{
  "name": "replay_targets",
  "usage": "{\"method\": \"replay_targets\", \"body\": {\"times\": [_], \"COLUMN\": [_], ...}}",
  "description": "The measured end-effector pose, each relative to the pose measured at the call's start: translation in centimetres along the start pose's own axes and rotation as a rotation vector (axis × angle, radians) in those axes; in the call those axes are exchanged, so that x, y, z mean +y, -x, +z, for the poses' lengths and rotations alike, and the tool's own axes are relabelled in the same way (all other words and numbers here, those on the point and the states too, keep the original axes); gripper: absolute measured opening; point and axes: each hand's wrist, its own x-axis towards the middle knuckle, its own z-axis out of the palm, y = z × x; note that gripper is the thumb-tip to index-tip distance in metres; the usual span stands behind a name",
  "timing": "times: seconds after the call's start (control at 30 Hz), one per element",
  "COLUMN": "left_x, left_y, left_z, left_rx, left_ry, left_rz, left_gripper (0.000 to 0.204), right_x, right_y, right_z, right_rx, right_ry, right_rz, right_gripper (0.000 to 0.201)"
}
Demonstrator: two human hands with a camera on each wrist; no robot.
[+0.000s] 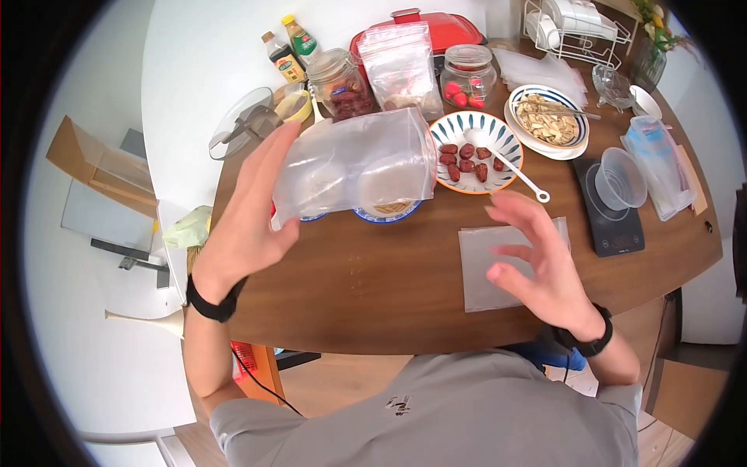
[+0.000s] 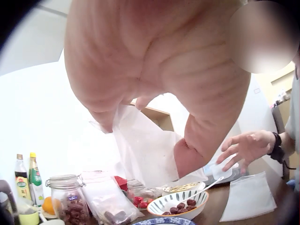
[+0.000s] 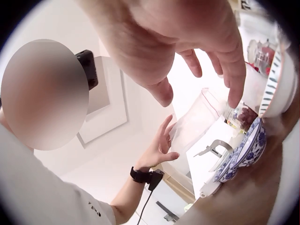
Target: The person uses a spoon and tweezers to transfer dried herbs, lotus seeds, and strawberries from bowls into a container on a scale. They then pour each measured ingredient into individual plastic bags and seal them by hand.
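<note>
My left hand (image 1: 253,214) holds a clear plastic bag (image 1: 354,163) by its left end, in the air above two blue-rimmed bowls (image 1: 389,212). In the left wrist view the bag (image 2: 145,150) hangs between the fingers and thumb; how the fingertips meet it is partly hidden. My right hand (image 1: 541,268), fingers apart and slightly bent, holds nothing. It hovers over a flat plastic bag (image 1: 482,272) lying on the table. Behind it, a striped bowl (image 1: 510,140) holds several red dates (image 1: 467,166) and a white spoon (image 1: 520,173).
Along the back stand two bottles (image 1: 284,58), a jar of dates (image 1: 338,86), an upright filled bag (image 1: 401,70) and a strawberry jar (image 1: 467,74). To the right are a bowl of pale slices (image 1: 548,123), a black scale (image 1: 615,233) with a plastic tub (image 1: 620,179), and a dish rack (image 1: 580,31).
</note>
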Motion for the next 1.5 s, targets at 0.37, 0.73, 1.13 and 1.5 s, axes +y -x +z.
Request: {"method": "replay_targets", "body": {"times": [0.37,0.73,1.13,1.5], "left_x": [3.4,3.7,6.4,7.1], "left_y": [2.2,-1.0,-0.5,-0.9], "left_z": [7.5,10.7,11.9,12.5], "left_rx": [0.305,0.142,-0.297,0.092], "left_ry": [0.65,1.35,1.493,1.536], "left_rz": [-0.035,-0.388,-0.317,-0.421], "left_gripper": [0.132,0.022,0.034,0.027], "right_x": [0.5,-0.1,-0.4,-0.6], "right_y": [-1.9,2.5,3.8,4.5], "right_z": [0.7,-1.3,-2.6,-2.5], "right_rx": [0.119,0.186,0.399,0.375], "right_ry": [-0.311,-0.001,0.014,-0.012], "right_rz": [0.096,0.0,0.008,0.069], "right_gripper": [0.011,0.006,0.008,0.006]}}
